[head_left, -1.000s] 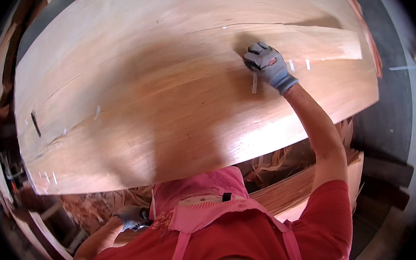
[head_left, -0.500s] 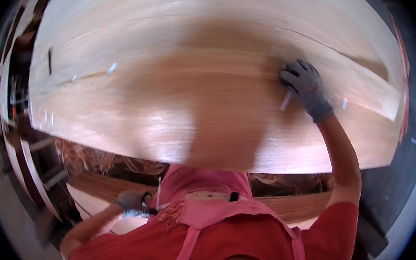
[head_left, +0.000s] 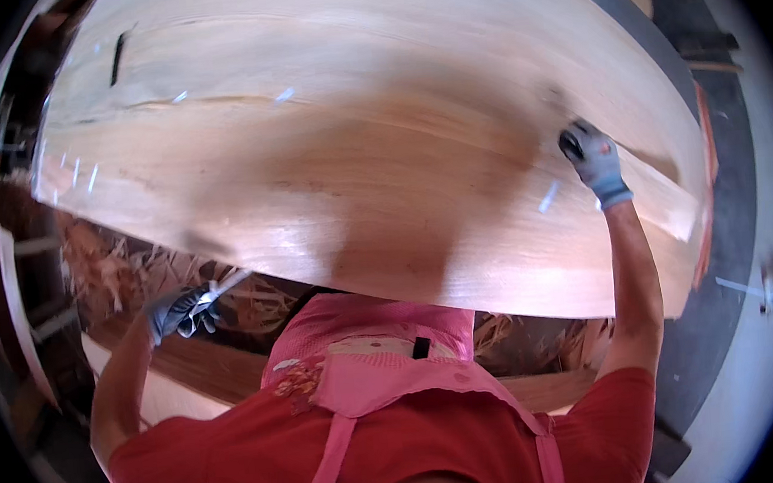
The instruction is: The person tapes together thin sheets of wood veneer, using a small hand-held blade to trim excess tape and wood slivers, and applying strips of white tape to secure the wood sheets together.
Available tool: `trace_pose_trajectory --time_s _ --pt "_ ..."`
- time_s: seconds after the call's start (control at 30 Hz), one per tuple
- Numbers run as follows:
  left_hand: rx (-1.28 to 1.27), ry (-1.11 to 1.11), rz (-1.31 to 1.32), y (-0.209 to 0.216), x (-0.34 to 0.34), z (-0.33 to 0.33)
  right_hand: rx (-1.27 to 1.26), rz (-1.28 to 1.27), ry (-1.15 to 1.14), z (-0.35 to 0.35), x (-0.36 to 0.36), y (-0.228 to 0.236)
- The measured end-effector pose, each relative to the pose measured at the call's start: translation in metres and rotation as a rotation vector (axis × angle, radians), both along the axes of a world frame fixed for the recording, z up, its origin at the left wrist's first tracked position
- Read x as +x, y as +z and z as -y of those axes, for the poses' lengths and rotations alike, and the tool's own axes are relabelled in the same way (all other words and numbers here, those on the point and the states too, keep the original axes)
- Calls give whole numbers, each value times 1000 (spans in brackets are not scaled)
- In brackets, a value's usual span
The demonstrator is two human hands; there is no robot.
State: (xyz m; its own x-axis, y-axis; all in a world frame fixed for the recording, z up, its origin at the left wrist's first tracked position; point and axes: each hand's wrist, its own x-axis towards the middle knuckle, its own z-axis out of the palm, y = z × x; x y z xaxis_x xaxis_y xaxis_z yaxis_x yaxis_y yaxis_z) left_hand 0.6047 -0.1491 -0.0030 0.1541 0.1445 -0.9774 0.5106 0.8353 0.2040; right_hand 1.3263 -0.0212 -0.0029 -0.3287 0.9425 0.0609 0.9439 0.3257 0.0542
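A broad sheet of pale wood veneer (head_left: 401,195) spreads before me. Over its right part is my right hand (head_left: 591,157), in a grey and black glove, with the fingers curled down toward the surface. What they hold, if anything, is hidden. A short pale tape strip (head_left: 548,197) lies on the veneer beside it. My left hand (head_left: 179,314), also gloved, is off the sheet's near edge at lower left. Its fingers are closed on a narrow whitish strip (head_left: 231,282) that points toward the veneer edge.
A loose veneer flap (head_left: 660,193) with a dark gap lies right of my right hand. Small tape pieces (head_left: 284,95) and a black mark (head_left: 118,59) dot the left part. Veneer scraps (head_left: 139,270) fill the space below the near edge. Grey floor (head_left: 729,214) runs along the right.
My left hand has moved left and up from beside my apron, bringing the whitish strip to the sheet's edge. My right hand sits slightly farther right, fingers more curled. The view has shifted.
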Motion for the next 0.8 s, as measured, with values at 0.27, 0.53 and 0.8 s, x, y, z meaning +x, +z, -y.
trace_pose_trajectory --time_s 0.27,0.53,0.8 --pt "244 159 262 -43 14 37 -108 -88 77 5 -61 -25" --pt "319 281 510 -41 91 39 -142 -186 160 7 -76 -26" --pt "40 366 586 -19 137 7 -92 -274 226 -29 -43 -4"
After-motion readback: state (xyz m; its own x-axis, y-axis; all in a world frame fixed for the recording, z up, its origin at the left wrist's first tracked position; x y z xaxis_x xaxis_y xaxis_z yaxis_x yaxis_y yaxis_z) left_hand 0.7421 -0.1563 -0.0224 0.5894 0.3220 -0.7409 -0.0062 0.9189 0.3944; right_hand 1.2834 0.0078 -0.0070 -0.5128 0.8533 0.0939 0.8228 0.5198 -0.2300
